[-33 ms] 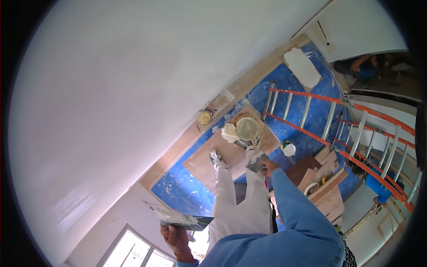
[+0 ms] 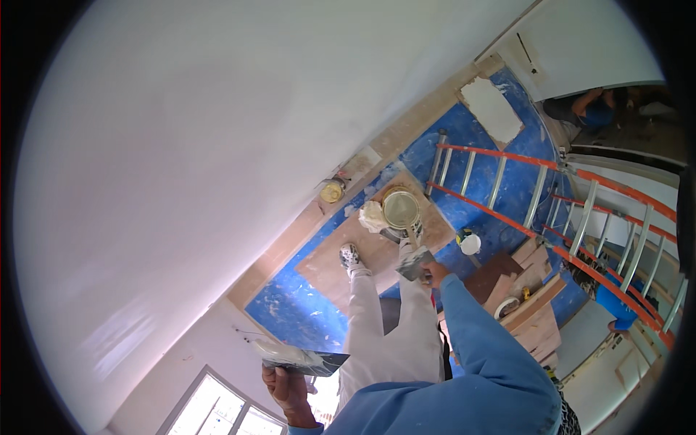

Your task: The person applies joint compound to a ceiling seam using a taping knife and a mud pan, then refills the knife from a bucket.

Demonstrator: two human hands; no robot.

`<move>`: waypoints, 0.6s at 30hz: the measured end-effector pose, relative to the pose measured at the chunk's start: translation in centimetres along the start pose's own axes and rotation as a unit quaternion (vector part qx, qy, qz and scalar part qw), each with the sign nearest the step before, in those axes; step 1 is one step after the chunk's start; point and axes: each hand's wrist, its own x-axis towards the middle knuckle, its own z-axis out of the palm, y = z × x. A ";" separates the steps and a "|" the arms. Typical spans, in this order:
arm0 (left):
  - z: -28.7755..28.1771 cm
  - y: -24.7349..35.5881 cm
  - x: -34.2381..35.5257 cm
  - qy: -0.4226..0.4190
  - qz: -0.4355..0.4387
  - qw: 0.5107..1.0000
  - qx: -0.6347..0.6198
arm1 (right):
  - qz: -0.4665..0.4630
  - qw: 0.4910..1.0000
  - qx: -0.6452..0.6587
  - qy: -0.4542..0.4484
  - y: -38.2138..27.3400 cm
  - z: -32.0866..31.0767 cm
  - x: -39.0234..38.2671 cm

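Observation:
My left hand [image 2: 286, 391] is closed on the edge of a wide dark plasterer's blade [image 2: 330, 364], raised at the lower left. A thick heap of white compound [image 2: 288, 354] lies along the blade. In front of my right leg, my right hand [image 2: 437, 272] grips a smaller putty knife [image 2: 413, 263], its flat blade smeared with pale compound. Below it on the floor stands an open bucket [image 2: 401, 207] of whitish compound, with a crumpled pale bag or cloth [image 2: 373, 217] beside it.
A smooth white wall [image 2: 196, 138] fills the left. Blue sheeting [image 2: 304, 304] and a brown board [image 2: 330, 268] cover the floor. An orange ladder [image 2: 500, 181] stands right, near a small tub [image 2: 470, 243] and stacked wood pieces [image 2: 533, 304]. Another person [image 2: 616, 301] is partly visible behind the ladders.
My right hand and the putty knife have shifted very slightly left. My left hand and its loaded blade look still.

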 end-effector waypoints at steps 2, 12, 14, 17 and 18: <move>0.7 -0.9 0.1 0.002 -0.016 1.000 -0.002 | 0.002 0.999 0.009 -0.048 0.1 1.0 0.8; 1.0 -3.4 -2.6 0.128 -0.011 0.991 -0.037 | -0.041 0.977 0.064 -0.201 -6.0 19.3 -4.7; -1.7 -3.8 -3.3 0.072 -0.023 0.996 -0.048 | -0.093 0.951 -0.001 -0.296 -6.4 19.0 -3.8; -4.4 -5.1 -4.1 0.090 -0.028 0.991 -0.090 | -0.148 0.901 -0.032 -0.407 -4.3 16.0 -2.1; -5.5 -5.6 -4.2 0.095 -0.025 0.992 -0.082 | -0.149 0.889 -0.028 -0.432 -3.8 15.0 -1.5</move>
